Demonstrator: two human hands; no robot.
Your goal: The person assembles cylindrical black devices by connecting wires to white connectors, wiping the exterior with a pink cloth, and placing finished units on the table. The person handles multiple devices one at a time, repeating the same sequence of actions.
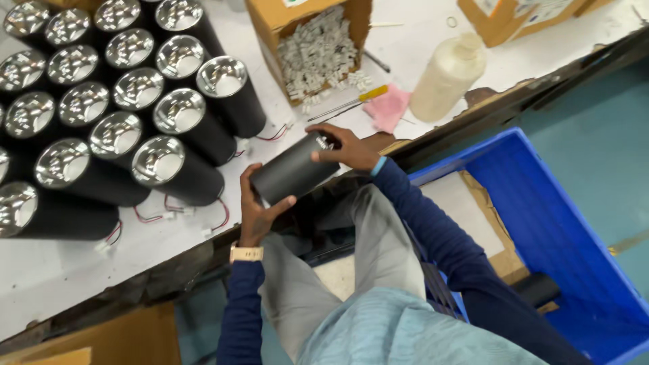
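A black cylindrical lamp housing (292,170) lies tilted between both hands, just above the table's front edge. My left hand (255,209) grips its lower end; a pale watch sits on that wrist. My right hand (346,146) holds the upper end, fingers at the cap where small wires show. Both arms wear dark blue sleeves.
Many upright black cylinders with shiny reflector tops (122,101) and red and white wires crowd the white table (61,270) at the left. Behind stand an open cardboard box of small white parts (318,47), a yellow-handled screwdriver (351,101), a pink cloth (391,108) and a cream plastic bottle (447,76). A blue crate (561,223) sits at the right.
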